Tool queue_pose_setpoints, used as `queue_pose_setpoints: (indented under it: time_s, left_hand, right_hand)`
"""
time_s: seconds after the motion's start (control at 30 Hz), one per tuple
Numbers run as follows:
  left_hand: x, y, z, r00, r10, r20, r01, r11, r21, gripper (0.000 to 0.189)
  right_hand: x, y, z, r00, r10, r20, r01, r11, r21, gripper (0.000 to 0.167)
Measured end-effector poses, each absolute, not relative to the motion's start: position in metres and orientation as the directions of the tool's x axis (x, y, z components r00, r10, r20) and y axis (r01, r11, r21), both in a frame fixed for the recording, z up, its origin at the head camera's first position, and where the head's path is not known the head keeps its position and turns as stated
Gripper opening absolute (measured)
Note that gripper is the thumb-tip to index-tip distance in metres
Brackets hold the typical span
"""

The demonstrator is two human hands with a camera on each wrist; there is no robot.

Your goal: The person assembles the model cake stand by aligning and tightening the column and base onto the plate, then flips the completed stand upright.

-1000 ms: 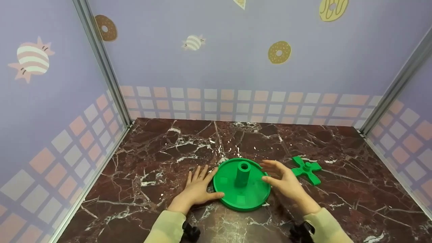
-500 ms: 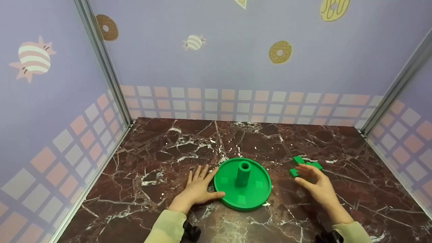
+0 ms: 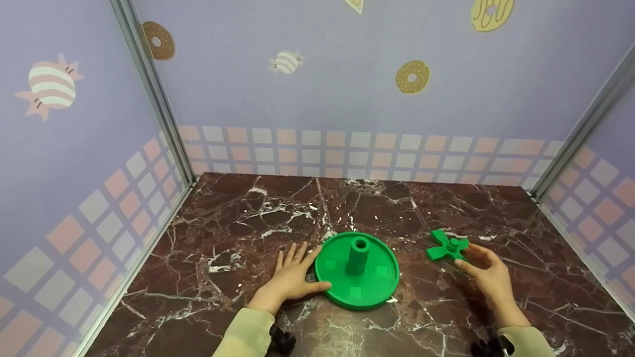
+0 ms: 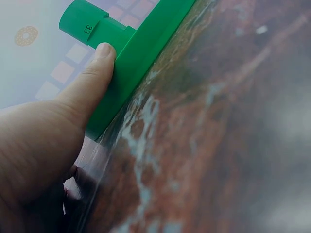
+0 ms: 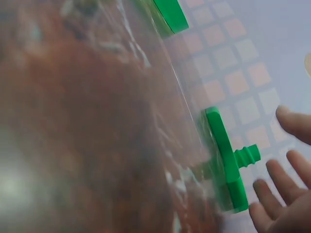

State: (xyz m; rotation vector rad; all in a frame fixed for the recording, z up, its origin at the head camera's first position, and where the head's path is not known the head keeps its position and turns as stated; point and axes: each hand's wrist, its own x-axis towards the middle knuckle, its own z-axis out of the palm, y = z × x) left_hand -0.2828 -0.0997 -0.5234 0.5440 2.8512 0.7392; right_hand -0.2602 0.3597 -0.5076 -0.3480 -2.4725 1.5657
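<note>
With the left hand [image 3: 290, 277] lying flat against the disc [image 3: 357, 270] near the table's [image 3: 248, 218] front edge, the spread right hand [image 3: 488, 275] should pinch the nearby cross [image 3: 446, 246] by its stub.

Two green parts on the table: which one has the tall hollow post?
The round green disc, braced by the left hand. The green cross piece near the right hand has only a short stub.

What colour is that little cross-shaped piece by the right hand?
Bright green, the cross-shaped piece; the head view shows it best.
</note>
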Motion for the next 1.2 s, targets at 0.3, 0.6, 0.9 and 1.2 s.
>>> queue_pose_setpoints:
  time_s: [0.3,0.6,0.9,1.2]
  left_hand:
    - [-0.282,-0.100,-0.522,-0.923,0.382,-0.047,0.310,0.811,0.496,0.102]
    - [-0.284,-0.101,-0.524,-0.918,0.393,-0.050,0.316,0.803,0.505,0.102]
    - [-0.282,-0.100,-0.523,-0.922,0.383,-0.049,0.309,0.807,0.504,0.101]
    - [-0.282,-0.101,-0.523,-0.924,0.380,-0.049,0.307,0.812,0.497,0.102]
  right_hand:
    - [-0.271,0.368,-0.514,-0.965,0.252,-0.068,0.183,0.469,-0.864,0.079]
    - [-0.282,0.376,-0.513,-0.986,0.148,-0.077,0.159,0.690,-0.706,0.076]
    - [-0.285,0.378,-0.511,-0.993,0.117,-0.010,0.097,0.770,-0.631,0.056]
    - [-0.283,0.375,-0.513,-0.991,0.114,0.073,0.042,0.770,-0.637,0.047]
